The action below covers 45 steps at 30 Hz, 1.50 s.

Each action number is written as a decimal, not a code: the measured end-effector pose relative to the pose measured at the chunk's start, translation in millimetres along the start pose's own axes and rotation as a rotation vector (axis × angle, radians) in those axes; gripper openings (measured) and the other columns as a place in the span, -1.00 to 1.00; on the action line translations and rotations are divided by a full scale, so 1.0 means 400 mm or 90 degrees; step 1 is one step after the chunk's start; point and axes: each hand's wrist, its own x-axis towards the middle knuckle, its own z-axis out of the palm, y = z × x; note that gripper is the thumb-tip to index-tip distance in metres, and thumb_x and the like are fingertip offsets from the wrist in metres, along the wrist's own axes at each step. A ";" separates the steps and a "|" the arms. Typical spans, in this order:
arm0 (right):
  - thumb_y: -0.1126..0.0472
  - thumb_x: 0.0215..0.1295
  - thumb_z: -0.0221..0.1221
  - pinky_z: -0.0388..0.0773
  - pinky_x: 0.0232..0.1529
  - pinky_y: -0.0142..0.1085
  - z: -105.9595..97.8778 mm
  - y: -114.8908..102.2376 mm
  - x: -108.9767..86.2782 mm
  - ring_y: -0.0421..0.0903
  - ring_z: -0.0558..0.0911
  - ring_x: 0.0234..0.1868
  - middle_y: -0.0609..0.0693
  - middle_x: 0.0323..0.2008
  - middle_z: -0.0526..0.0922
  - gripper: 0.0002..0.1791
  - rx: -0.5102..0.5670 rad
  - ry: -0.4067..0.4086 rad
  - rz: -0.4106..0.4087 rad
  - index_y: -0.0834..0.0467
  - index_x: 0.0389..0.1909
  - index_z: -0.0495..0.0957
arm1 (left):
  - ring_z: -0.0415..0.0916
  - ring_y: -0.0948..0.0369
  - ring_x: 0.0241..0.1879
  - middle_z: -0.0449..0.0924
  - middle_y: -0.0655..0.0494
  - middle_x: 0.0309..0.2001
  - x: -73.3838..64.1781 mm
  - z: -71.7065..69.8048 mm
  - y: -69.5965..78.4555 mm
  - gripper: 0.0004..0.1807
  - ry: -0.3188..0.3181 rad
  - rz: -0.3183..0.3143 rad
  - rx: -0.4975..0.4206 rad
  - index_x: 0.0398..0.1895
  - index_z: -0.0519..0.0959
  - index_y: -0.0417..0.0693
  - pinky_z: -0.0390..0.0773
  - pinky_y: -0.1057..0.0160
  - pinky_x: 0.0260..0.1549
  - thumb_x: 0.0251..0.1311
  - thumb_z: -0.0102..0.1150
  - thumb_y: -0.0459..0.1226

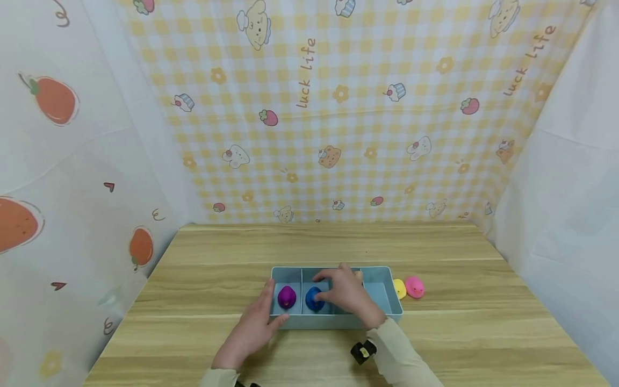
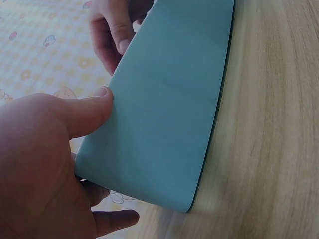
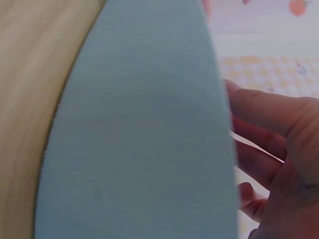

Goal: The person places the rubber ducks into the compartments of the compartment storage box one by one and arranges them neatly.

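Note:
A blue-grey divided box (image 1: 338,322) stands on the table. My left hand (image 1: 254,324) grips its left end, the thumb on the front rim and the fingers along the end wall. In the leftmost compartment sits a purple toy duck (image 1: 287,297). A blue toy duck (image 1: 314,302) sits in the compartment beside it. My right hand (image 1: 345,290) reaches over the box, thumb at the blue duck's right side and index finger above it, spread apart. It hides much of the third compartment. The right wrist view shows the right hand (image 3: 284,144) behind the box wall.
Outside the box's right end lie a yellow toy (image 1: 399,288), partly hidden by the wall, and a pink toy duck (image 1: 415,287). The wooden table (image 1: 232,247) is bordered by a patterned cloth (image 1: 358,129) at the back and white cloths at both sides.

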 end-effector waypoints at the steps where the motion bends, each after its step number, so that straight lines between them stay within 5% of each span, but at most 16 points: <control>1: 0.09 -0.05 0.46 0.01 -0.31 -0.14 -0.005 0.002 -0.001 -0.13 0.31 -0.26 -0.12 -0.20 0.72 -0.68 0.008 0.001 0.003 -0.03 -0.20 0.71 | 0.07 -0.17 0.42 -0.11 -0.14 0.51 0.001 0.000 0.000 -0.11 -0.001 -0.001 -0.001 0.52 -0.14 -0.16 0.15 -0.23 0.32 0.31 0.11 -0.07; 14: 0.15 -0.04 0.45 0.04 -0.19 -0.07 -0.070 0.054 -0.022 0.04 0.47 -0.10 -0.14 -0.18 0.74 -0.74 0.073 0.022 0.035 -0.02 -0.25 0.72 | 0.03 -0.16 0.43 -0.13 -0.09 0.52 0.014 0.005 0.006 -0.09 -0.008 -0.011 0.001 0.52 -0.14 -0.12 0.12 -0.21 0.34 0.29 0.13 -0.05; 26: 0.19 0.03 0.41 0.42 0.09 0.09 -0.133 0.133 -0.062 0.08 0.57 0.10 -0.03 -0.08 0.71 -0.71 0.118 0.047 0.039 0.06 -0.17 0.70 | 0.02 -0.16 0.44 -0.13 -0.09 0.52 0.020 0.012 0.015 -0.08 -0.013 -0.013 -0.003 0.53 -0.15 -0.10 0.12 -0.21 0.34 0.29 0.13 -0.04; 34: 0.22 0.09 0.36 0.50 0.08 0.10 -0.153 0.185 -0.095 0.12 0.58 0.09 0.07 -0.04 0.68 -0.69 0.144 0.062 0.039 0.17 -0.10 0.67 | 0.05 -0.19 0.41 -0.12 -0.13 0.51 -0.001 0.006 0.012 -0.09 -0.004 -0.014 0.011 0.52 -0.13 -0.14 0.14 -0.24 0.32 0.29 0.12 -0.03; 39: 0.19 0.09 0.37 0.50 -0.36 -0.27 -0.172 0.215 -0.114 -0.09 0.51 -0.40 0.04 -0.03 0.69 -0.70 0.127 0.093 0.084 0.12 -0.11 0.68 | 0.03 -0.19 0.42 -0.15 -0.12 0.52 0.001 0.000 0.011 -0.09 -0.015 -0.011 0.002 0.52 -0.14 -0.13 0.13 -0.23 0.33 0.29 0.11 -0.02; 45: 0.15 0.10 0.36 0.39 -0.52 -0.41 -0.202 0.253 -0.132 -0.25 0.37 -0.62 0.09 0.03 0.65 -0.64 0.100 0.099 0.112 0.11 -0.05 0.66 | 0.00 -0.20 0.43 -0.17 -0.12 0.53 0.005 0.001 0.015 -0.09 -0.028 -0.023 -0.005 0.52 -0.16 -0.12 0.12 -0.25 0.32 0.30 0.10 -0.02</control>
